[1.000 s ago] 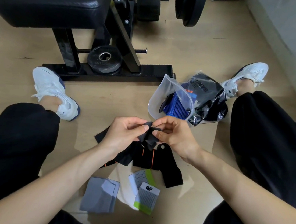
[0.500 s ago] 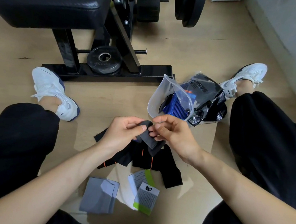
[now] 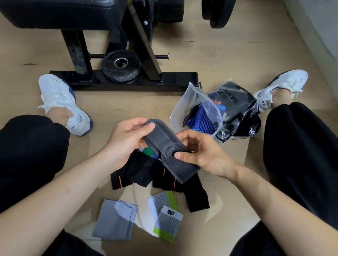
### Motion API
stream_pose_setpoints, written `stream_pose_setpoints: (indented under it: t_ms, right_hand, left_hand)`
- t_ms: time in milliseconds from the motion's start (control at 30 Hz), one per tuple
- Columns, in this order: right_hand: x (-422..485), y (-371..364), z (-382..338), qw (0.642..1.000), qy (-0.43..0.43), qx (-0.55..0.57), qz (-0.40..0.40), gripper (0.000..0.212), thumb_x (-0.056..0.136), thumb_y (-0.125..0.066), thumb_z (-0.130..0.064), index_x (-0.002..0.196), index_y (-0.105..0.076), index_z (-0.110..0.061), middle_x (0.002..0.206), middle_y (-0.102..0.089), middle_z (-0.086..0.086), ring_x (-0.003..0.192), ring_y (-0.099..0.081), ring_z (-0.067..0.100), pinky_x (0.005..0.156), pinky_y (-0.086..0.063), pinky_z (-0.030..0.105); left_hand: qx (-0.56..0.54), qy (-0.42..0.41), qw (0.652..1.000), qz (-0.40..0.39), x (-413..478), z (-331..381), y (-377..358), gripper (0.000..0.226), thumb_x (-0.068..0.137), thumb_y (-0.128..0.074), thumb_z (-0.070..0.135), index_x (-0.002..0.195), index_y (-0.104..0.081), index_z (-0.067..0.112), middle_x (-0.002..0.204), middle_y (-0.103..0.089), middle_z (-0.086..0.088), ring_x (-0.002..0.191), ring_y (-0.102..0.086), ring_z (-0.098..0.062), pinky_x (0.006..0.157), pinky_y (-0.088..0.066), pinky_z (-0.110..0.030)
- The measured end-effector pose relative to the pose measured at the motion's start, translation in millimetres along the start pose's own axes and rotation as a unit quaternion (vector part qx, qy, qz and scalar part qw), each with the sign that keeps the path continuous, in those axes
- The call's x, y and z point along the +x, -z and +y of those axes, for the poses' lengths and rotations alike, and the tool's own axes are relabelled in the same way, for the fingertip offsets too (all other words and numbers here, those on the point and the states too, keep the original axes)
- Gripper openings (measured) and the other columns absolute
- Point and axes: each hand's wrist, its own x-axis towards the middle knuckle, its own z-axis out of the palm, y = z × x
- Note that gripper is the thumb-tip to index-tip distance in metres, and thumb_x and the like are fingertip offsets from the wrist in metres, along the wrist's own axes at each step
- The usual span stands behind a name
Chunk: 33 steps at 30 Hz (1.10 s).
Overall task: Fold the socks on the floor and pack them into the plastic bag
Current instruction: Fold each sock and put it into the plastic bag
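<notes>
Both our hands hold one grey sock (image 3: 168,148) above the floor (image 3: 234,57): the left hand (image 3: 128,138) pinches its far end, and the right hand (image 3: 205,154) clamps its middle. Its long axis runs diagonally from far-left to near-right. The bag (image 3: 188,100) gapes just beyond our right hand, the nearer one for packing.

1) dk grey sock (image 3: 170,148): held off floor (image 3: 244,58), pinched at upper end by left hand (image 3: 127,140) and at mid-length by right hand (image 3: 205,152); slanted upper-L to lower-R.
2) black socks (image 3: 138,172) w/ orange stripes: laid flat on floor below it, overlapping.
3) light grey sock (image 3: 115,219): folded square, flat on floor.
4) white/lime socks (image 3: 167,221): grey-dotted, 2 pcs overlapped, just beside 3).
5) plastic bag (image 3: 189,109): clear, on floor to R, mouth open; blue sock (image 3: 202,121) seen inside.
</notes>
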Motion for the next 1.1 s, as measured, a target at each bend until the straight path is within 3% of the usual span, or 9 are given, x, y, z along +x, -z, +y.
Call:
stream_pose_setpoints:
  t_ms: [100,233,300,367,500,567,667,800,1100]
  right_hand:
    - [-1,2,-3,1.000,0.012,-0.007,0.015,0.040,0.083,-0.073,0.007,0.118,-0.060,-0.008,0.083,-0.060,0.013,0.080,-0.058,0.019,0.076,-0.050,0.025]
    - [-4,5,-7,0.999,0.008,-0.035,-0.019,0.040,0.087,-0.071,0.002,0.119,-0.064,-0.019,0.089,-0.058,0.012,0.076,-0.056,0.022,0.067,-0.053,0.042]
    - [-6,4,-9,0.998,-0.017,-0.055,-0.031,0.038,0.088,-0.070,0.000,0.119,-0.067,-0.023,0.089,-0.049,0.002,0.070,-0.053,0.018,0.055,-0.054,0.033]
    - [-6,4,-10,0.996,-0.027,-0.074,-0.028,0.041,0.089,-0.070,0.001,0.122,-0.067,-0.023,0.091,-0.046,0.000,0.068,-0.051,0.018,0.051,-0.054,0.028]
    - [-6,4,-8,0.992,-0.053,-0.111,-0.023,0.042,0.089,-0.069,0.000,0.125,-0.066,-0.022,0.096,-0.052,0.005,0.069,-0.054,0.021,0.053,-0.057,0.031]
    - [-5,4,-6,0.991,-0.076,-0.112,-0.013,0.041,0.089,-0.070,-0.002,0.125,-0.066,-0.022,0.101,-0.054,0.008,0.070,-0.055,0.018,0.055,-0.059,0.033]
    - [-4,6,-4,0.992,-0.103,-0.074,0.022,0.040,0.088,-0.071,-0.003,0.125,-0.066,-0.018,0.102,-0.051,0.009,0.074,-0.059,0.016,0.059,-0.060,0.031]
    - [-4,9,-4,0.991,-0.112,0.026,0.069,0.040,0.088,-0.071,-0.001,0.125,-0.065,-0.016,0.097,-0.052,0.007,0.074,-0.063,0.013,0.075,-0.062,0.041]
    - [-7,-1,-8,0.976,-0.092,0.177,0.085,0.043,0.088,-0.070,0.000,0.127,-0.064,-0.017,0.101,-0.056,0.006,0.084,-0.067,0.016,0.076,-0.061,0.034]
  left_hand:
    - [-0.001,0.012,0.999,0.032,2,-1,3,0.016,0.098,-0.063,0.014,0.110,-0.072,0.008,0.102,-0.077,-0.011,0.088,-0.072,-0.022,0.072,-0.060,-0.030]
    - [0.000,0.022,0.998,0.064,8,-2,9,0.014,0.097,-0.065,0.013,0.108,-0.073,0.008,0.102,-0.077,-0.011,0.092,-0.073,-0.024,0.076,-0.060,-0.032]
    - [-0.002,0.024,0.997,0.071,10,-3,13,0.013,0.097,-0.066,0.013,0.107,-0.073,0.009,0.103,-0.077,-0.011,0.096,-0.073,-0.026,0.082,-0.060,-0.037]
    - [-0.002,0.026,0.997,0.072,10,-2,14,0.013,0.097,-0.066,0.014,0.106,-0.073,0.010,0.103,-0.077,-0.010,0.096,-0.073,-0.025,0.081,-0.059,-0.035]
    - [0.024,0.013,0.997,0.070,5,0,11,0.010,0.097,-0.066,0.014,0.103,-0.073,0.014,0.097,-0.078,-0.004,0.087,-0.072,-0.015,0.068,-0.057,-0.024]
    - [0.059,-0.009,0.997,0.059,3,0,9,0.011,0.096,-0.067,0.014,0.105,-0.073,0.013,0.097,-0.078,-0.006,0.085,-0.071,-0.013,0.072,-0.059,-0.027]
    - [0.115,-0.074,0.990,0.029,-2,3,2,0.011,0.092,-0.071,0.011,0.102,-0.075,0.013,0.091,-0.078,-0.006,0.081,-0.071,-0.010,0.075,-0.059,-0.025]
    - [0.174,-0.158,0.971,-0.028,-11,2,-10,0.019,0.087,-0.076,0.005,0.094,-0.077,0.023,0.085,-0.078,0.010,0.078,-0.070,-0.002,0.077,-0.053,-0.015]
    - [0.220,-0.166,0.960,-0.040,-21,-10,-24,0.023,0.084,-0.081,0.015,0.099,-0.078,0.031,0.099,-0.076,0.011,0.088,-0.071,-0.008,0.083,-0.057,-0.027]
